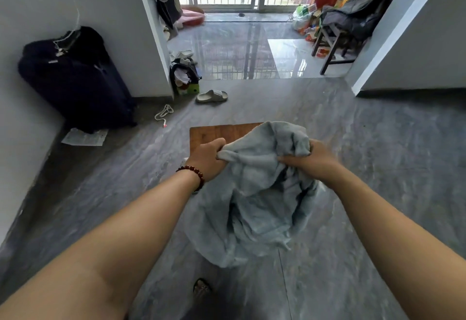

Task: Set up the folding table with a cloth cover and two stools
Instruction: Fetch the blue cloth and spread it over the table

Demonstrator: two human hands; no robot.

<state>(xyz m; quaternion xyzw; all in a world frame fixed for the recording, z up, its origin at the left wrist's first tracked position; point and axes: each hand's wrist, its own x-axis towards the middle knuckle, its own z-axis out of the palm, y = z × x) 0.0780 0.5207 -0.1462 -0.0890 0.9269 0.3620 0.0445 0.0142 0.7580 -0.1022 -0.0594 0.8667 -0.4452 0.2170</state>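
Head view. The cloth [252,206] is soft, fluffy, pale grey-blue, crumpled in deep folds; it hangs as a loose bunch at the centre. The left hand [208,161] has its grip closed round one gathered edge; the right hand [311,161] grips another fold, fingers curled. Behind the cloth, toward 12 o'clock, the table top [216,132] is flat brown wood grain with a rounded corner. The floor [378,158] is glossy grey veined tile.
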